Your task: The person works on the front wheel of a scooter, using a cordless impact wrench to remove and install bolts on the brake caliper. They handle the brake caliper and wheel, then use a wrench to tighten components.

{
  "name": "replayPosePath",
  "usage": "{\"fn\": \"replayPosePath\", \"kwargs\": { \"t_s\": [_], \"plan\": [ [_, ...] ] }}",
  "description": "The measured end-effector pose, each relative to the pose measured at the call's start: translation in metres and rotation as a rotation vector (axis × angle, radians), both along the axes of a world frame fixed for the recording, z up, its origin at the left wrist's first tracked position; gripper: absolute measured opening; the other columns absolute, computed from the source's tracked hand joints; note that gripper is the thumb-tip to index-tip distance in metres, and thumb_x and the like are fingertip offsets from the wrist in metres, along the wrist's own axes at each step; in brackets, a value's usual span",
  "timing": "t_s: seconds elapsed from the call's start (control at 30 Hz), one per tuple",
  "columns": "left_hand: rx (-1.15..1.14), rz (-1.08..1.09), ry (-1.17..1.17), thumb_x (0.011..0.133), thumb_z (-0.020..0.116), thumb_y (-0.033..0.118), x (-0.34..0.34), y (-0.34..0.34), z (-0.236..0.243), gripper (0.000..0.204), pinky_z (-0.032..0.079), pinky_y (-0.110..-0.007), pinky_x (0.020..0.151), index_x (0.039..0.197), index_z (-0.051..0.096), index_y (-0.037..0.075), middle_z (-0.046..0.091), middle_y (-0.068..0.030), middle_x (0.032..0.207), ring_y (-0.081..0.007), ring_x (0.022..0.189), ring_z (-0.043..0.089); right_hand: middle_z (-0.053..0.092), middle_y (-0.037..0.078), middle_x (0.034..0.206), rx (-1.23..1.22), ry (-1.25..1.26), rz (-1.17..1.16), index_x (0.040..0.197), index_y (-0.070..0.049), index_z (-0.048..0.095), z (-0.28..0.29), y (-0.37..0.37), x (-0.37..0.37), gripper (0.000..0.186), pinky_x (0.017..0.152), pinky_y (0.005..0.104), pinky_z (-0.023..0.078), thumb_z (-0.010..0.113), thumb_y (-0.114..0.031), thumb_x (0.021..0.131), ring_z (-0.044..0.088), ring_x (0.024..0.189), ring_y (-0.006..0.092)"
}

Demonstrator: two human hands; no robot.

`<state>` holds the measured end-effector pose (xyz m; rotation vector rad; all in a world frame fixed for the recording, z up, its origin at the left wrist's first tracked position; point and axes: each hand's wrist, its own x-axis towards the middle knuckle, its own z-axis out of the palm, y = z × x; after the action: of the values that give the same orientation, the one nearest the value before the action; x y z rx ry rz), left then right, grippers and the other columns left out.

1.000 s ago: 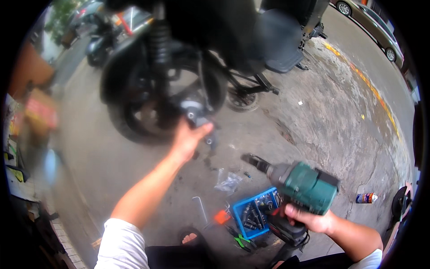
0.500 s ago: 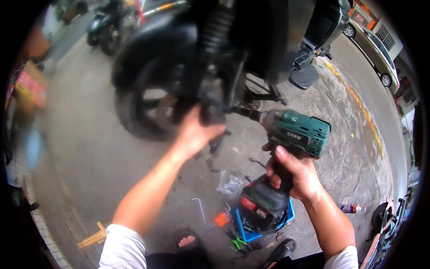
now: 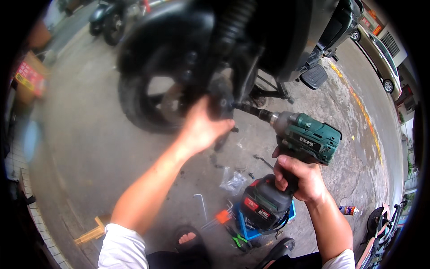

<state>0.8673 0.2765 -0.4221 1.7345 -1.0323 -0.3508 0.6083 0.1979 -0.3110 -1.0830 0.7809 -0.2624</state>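
My right hand (image 3: 303, 179) is wrapped round the grip of a green cordless impact wrench (image 3: 316, 138). Its dark socket (image 3: 251, 110) points left, with the tip at the black brake caliper (image 3: 222, 102) beside the front wheel; whether it sits on a bolt is too blurred to tell. From below, my left hand (image 3: 204, 125) grips the caliper, thumb out along its lower side and fingertips hidden behind. Above both hands stands a black scooter, with its front tyre (image 3: 134, 105), mudguard (image 3: 165, 42) and ribbed fork boot (image 3: 235, 22) showing.
On the concrete lie a blue tray (image 3: 251, 235), a clear plastic bag (image 3: 233, 181), a hex key (image 3: 201, 204), an orange-holdered key set (image 3: 222, 217), green-handled pliers (image 3: 242, 244) and a spray can (image 3: 348, 210). A wooden piece (image 3: 92, 233) is at left, a parked car (image 3: 380, 58) at far right.
The scooter's front end, the wrench and both hands appear slightly further right in the view. The wrench's socket stays at the caliper, and both grips look the same.
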Motion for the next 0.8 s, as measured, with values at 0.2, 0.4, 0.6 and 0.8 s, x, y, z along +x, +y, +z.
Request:
{"fn": "replayPosePath", "kwargs": {
  "t_s": [0.2, 0.4, 0.6, 0.8],
  "plan": [
    [0.017, -0.026, 0.032, 0.074, 0.083, 0.026, 0.000, 0.003, 0.007, 0.070, 0.046, -0.036, 0.099, 0.128, 0.053, -0.009, 0.065, -0.0188, 0.115, -0.0267, 0.109, 0.062, 0.058, 0.012, 0.066, -0.020, 0.006, -0.011, 0.108, 0.001, 0.056, 0.002, 0.000, 0.001, 0.028, 0.050, 0.0293, 0.043, 0.069, -0.017, 0.090, 0.051, 0.050, 0.0167],
    [-0.011, -0.072, 0.068, 0.075, 0.083, 0.025, -0.005, 0.007, 0.032, 0.072, 0.046, -0.036, 0.100, 0.129, 0.053, -0.009, 0.064, -0.0197, 0.118, -0.0268, 0.111, 0.062, 0.062, 0.008, 0.071, -0.004, 0.019, 0.005, 0.108, -0.002, 0.059, 0.001, -0.003, -0.005, 0.023, 0.051, 0.0257, 0.044, 0.070, -0.017, 0.094, 0.054, 0.055, 0.0123],
    [-0.001, -0.056, 0.090, 0.076, 0.083, 0.026, -0.001, 0.010, 0.030, 0.072, 0.046, -0.036, 0.100, 0.129, 0.052, -0.011, 0.065, -0.0200, 0.118, -0.0254, 0.111, 0.062, 0.062, 0.006, 0.073, -0.138, 0.048, 0.059, 0.114, -0.002, 0.060, 0.007, -0.002, 0.000, 0.028, 0.051, 0.0238, 0.044, 0.072, -0.017, 0.094, 0.055, 0.056, 0.0096],
    [-0.020, -0.075, 0.118, 0.077, 0.082, 0.023, -0.002, 0.010, 0.031, 0.065, 0.047, -0.035, 0.099, 0.127, 0.054, -0.009, 0.066, -0.0174, 0.115, -0.0229, 0.109, 0.062, 0.066, 0.010, 0.085, -0.147, -0.019, -0.056, 0.117, -0.001, 0.059, -0.001, -0.003, -0.004, 0.034, 0.054, 0.0279, 0.048, 0.072, -0.022, 0.093, 0.059, 0.057, 0.0141]
  ]
}}
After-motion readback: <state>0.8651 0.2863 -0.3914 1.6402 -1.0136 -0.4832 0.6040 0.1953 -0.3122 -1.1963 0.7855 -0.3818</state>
